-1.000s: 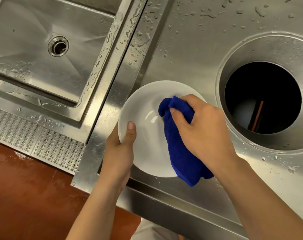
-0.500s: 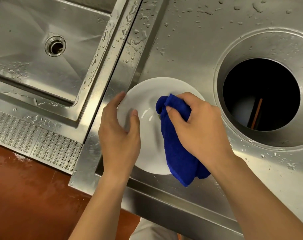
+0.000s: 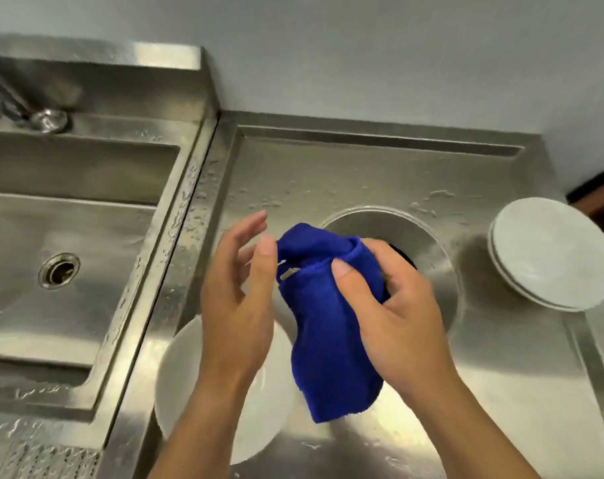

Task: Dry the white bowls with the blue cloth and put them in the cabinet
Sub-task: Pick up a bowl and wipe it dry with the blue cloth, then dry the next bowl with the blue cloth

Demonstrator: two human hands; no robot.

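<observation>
A white bowl [image 3: 259,420] lies on the wet steel counter, partly hidden under my forearms. Above it my right hand [image 3: 400,316] grips the blue cloth [image 3: 328,340], which hangs down in folds. My left hand [image 3: 238,299] is raised beside the cloth with its fingers spread; its thumb is near the cloth's top edge, and it holds nothing that I can see. More white bowls [image 3: 552,254] sit upside down, stacked at the counter's right edge. No cabinet is in view.
A deep steel sink [image 3: 86,236] with a drain [image 3: 58,271] lies to the left. A round opening [image 3: 428,247] in the counter sits behind my right hand. Water drops cover the counter [image 3: 345,174], and a pale wall rises behind it.
The view has tilted up toward the wall. My left hand let go of the bowl, which now rests on the counter. My right hand lifted the cloth out of the bowl.
</observation>
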